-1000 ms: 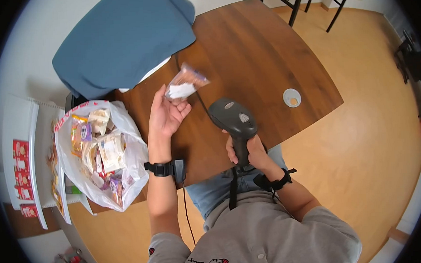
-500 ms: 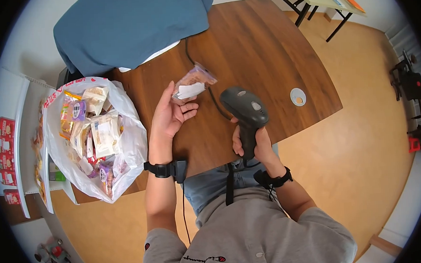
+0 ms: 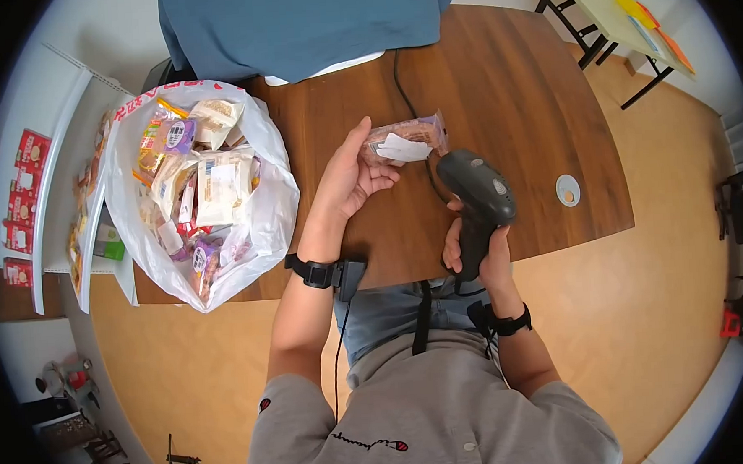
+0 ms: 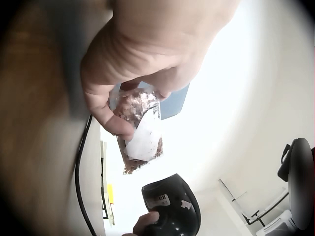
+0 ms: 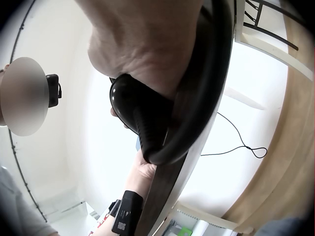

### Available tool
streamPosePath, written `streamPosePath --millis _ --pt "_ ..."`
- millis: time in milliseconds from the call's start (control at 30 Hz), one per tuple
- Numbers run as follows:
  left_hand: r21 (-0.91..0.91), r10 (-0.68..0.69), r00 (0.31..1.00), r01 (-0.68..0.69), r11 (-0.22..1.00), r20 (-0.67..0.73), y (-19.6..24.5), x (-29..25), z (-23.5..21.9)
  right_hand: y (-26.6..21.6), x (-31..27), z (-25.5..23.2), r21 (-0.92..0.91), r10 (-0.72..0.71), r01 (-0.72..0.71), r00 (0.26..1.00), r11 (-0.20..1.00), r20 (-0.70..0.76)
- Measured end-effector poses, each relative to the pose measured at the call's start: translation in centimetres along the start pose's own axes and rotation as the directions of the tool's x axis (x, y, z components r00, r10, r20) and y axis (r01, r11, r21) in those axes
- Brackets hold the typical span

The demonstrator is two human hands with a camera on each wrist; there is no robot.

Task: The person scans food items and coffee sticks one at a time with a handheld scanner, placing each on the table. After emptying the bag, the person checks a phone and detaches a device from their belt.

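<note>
Above the table, my left hand (image 3: 350, 174) pinches a clear-wrapped brown snack (image 3: 421, 134) with a white label (image 3: 404, 149). In the left wrist view, fingers and thumb hold the upper end of the packet (image 4: 142, 135), its label facing that camera. My right hand (image 3: 484, 255) grips the handle of a black handheld scanner (image 3: 478, 188), whose head is close to the packet's right end. The right wrist view shows the handle's base (image 5: 129, 101) and its thick cable, with the right hand (image 5: 145, 44) around it; the packet is hidden there.
Left of the hands, a white plastic bag (image 3: 281, 195) holds several packaged snacks. Shelves with red boxes (image 3: 26, 179) stand at far left. A blue cloth (image 3: 302, 25) covers something at the table's back. A round white disc (image 3: 568, 190) lies on the right.
The head view has shifted, so everything sits differently in it. The packet is turned more level, and the scanner's head is nearer to it. Both hands keep their holds.
</note>
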State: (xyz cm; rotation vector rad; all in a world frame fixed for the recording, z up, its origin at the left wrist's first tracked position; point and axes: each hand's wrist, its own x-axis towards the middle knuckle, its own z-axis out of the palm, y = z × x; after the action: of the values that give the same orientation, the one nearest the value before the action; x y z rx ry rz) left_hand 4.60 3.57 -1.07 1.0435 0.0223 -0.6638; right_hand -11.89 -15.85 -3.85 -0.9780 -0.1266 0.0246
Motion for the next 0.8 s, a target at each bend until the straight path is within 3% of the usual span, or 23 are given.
streamPosePath --millis 67,100,200,300,367,433,500,533,567,600,633,700,733,767,800 --pt "-0.165 -0.042 0.994 0.058 0.985 0.097 0.1 -0.2 0.0 0.2 0.0 0.1 -0.063 -0.004 0.004 1.0 0.998 -0.009" --pt "-0.156 -0.043 0.995 0.057 0.986 0.093 0.3 -0.3 0.0 0.3 0.1 0.0 -0.055 -0.009 0.008 1.0 0.998 -0.008" --pt "-0.404 0.116 0.977 -0.035 0.914 0.177 1.0 -1.1 -1.2 0.3 0.0 -0.3 -0.053 -0.021 0.021 1.0 0.998 0.003" --pt "-0.484 0.321 0.946 -0.261 0.835 0.044 3.7 -4.4 -2.1 0.3 -0.1 -0.4 0.037 -0.027 0.026 1.0 0.999 0.01" --pt "-0.535 0.434 0.901 -0.362 0.764 0.01 5.9 -7.5 -2.9 0.3 -0.1 -0.4 -0.024 -0.007 0.006 1.0 1.0 -0.013" --pt "-0.263 0.638 0.763 -0.639 0.723 -0.104 7.7 -10.6 -4.9 0.1 0.0 -0.4 -0.015 -0.003 0.003 1.0 1.0 -0.014" --pt "0.058 0.744 0.547 -0.79 0.611 -0.384 9.6 -12.8 -5.9 -0.2 0.0 -0.4 -0.009 0.004 -0.004 1.0 1.0 -0.014" --pt "0.063 0.743 0.549 -0.787 0.614 -0.382 10.3 -13.1 -6.7 -0.3 0.0 -0.4 -0.025 -0.002 0.002 1.0 1.0 -0.004" --pt "0.358 0.818 0.336 -0.774 0.522 -0.466 10.8 -13.3 -7.3 -0.4 0.0 -0.4 -0.042 -0.008 0.008 1.0 0.999 0.006" --pt "0.625 0.876 0.101 -0.662 0.413 -0.472 11.3 -13.4 -8.0 -0.4 0.0 -0.5 -0.038 -0.009 0.009 1.0 0.999 0.006" --pt "0.627 0.878 0.101 -0.662 0.411 -0.468 11.7 -13.4 -8.5 -0.4 0.0 -0.6 -0.031 -0.028 0.029 0.999 0.999 0.029" --pt "0.835 0.912 -0.037 -0.419 0.357 -0.409 12.2 -13.1 -9.9 -0.3 -0.1 -0.7 -0.025 -0.052 0.054 0.997 0.998 0.048" --pt "0.893 0.936 -0.044 -0.319 0.319 -0.35 12.6 -13.0 -13.7 -0.2 -0.2 -0.7 -0.016 -0.044 0.045 0.998 0.999 0.04" --pt "0.892 0.937 -0.042 -0.322 0.317 -0.348 12.4 -12.7 -14.3 -0.2 -0.2 -0.7 -0.007 -0.036 0.036 0.999 0.999 0.032" --pt "0.978 0.978 0.009 -0.011 0.209 -0.209 12.3 -12.5 -14.5 -0.2 -0.3 -0.6 -0.007 -0.039 0.039 0.999 0.999 0.03"
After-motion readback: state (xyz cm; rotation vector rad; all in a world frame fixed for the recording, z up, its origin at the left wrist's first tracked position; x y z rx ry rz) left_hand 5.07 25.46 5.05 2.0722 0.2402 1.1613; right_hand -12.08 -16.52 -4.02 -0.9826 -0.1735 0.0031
